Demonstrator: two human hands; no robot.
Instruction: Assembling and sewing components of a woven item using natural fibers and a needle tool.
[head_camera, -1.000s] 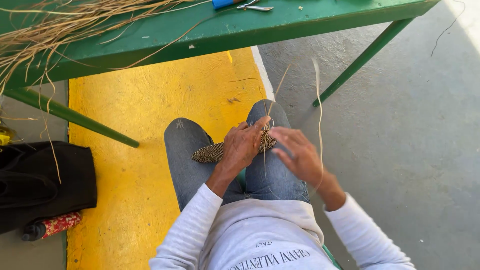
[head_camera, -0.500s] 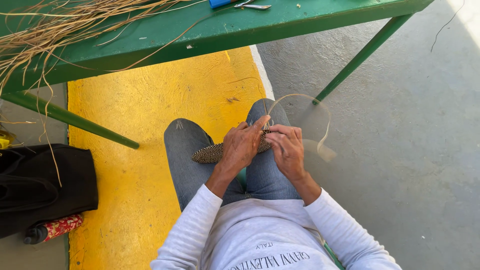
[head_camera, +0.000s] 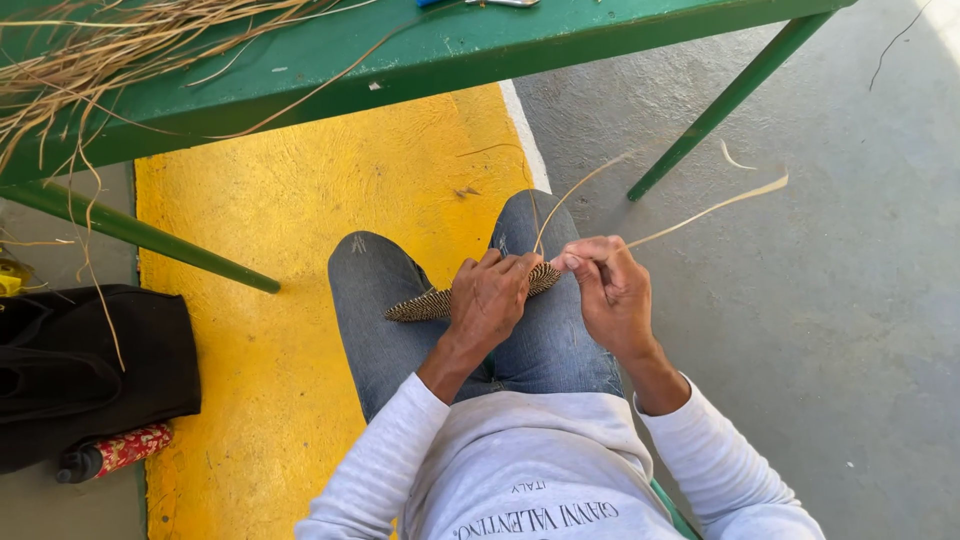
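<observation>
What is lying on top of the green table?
On the green table, a loose pile of dry straw-coloured fibres spreads over its left part, some hanging over the edge. At the top edge, a blue item and a metal tool are cropped and unclear.

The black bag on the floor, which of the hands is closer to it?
Left. The left hand sits over the lap holding the woven straw piece, on the side of the black bag. The right hand is farther away, pinching a straw strand.
</observation>
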